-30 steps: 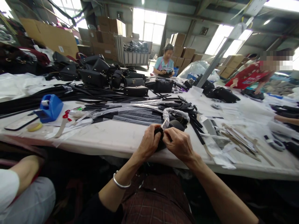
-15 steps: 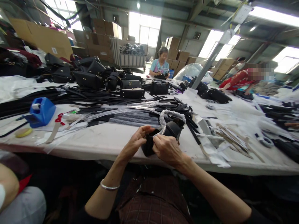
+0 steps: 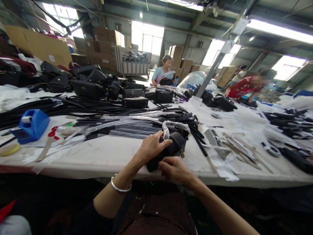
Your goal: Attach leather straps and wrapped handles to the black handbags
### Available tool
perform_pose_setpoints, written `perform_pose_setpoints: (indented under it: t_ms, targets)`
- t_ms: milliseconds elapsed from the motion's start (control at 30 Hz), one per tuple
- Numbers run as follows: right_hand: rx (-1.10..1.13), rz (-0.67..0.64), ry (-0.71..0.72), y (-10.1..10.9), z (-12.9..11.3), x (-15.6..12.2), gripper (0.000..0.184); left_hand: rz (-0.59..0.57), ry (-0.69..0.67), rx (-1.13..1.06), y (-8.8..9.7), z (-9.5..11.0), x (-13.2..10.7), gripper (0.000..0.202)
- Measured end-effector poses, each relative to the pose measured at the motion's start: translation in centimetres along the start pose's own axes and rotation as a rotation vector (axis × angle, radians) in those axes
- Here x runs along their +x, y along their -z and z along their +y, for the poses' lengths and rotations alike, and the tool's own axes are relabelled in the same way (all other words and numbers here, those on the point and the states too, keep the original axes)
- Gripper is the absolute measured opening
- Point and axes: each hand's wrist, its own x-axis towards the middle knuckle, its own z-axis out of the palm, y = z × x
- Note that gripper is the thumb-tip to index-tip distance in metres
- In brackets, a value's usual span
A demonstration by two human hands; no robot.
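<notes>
A small black handbag (image 3: 177, 143) sits at the table's near edge, its handle (image 3: 166, 127) wrapped in whitish film and a gold-coloured clasp (image 3: 182, 153) on its flap. My left hand (image 3: 153, 145) grips the bag's upper left side, thumb across the top and fingers behind. Close in front of the bag's lower part is my right hand (image 3: 174, 168), its fingers curled in and slightly blurred. Whatever those fingers may hold is hidden.
Long black straps (image 3: 110, 111) and clear film strips lie beyond the bag. To the left stand a blue tape dispenser (image 3: 34, 125) and a yellow tape roll (image 3: 9, 150). Paper strips (image 3: 239, 147) lie right. Black handbags (image 3: 88, 86) are heaped behind; two co-workers (image 3: 162, 73) stand across the table.
My right hand has come off the bag's top edge and moved down to its front. My left hand has shifted right over the top, and the clasp now shows.
</notes>
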Motion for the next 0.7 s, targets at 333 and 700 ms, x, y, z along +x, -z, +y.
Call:
perform_pose_setpoints:
  t_ms: [333, 700]
  targets:
    - [1.121, 0.128, 0.093, 4.8, -3.6, 4.5, 0.051, -0.299, -0.103, -0.660, 1.1, -0.5, -2.5, 0.028]
    - [1.085, 0.530, 0.048, 10.6, -0.6, 8.7, 0.025, 0.044, 0.045, -1.119, 1.2, -6.2, -2.8, 0.033]
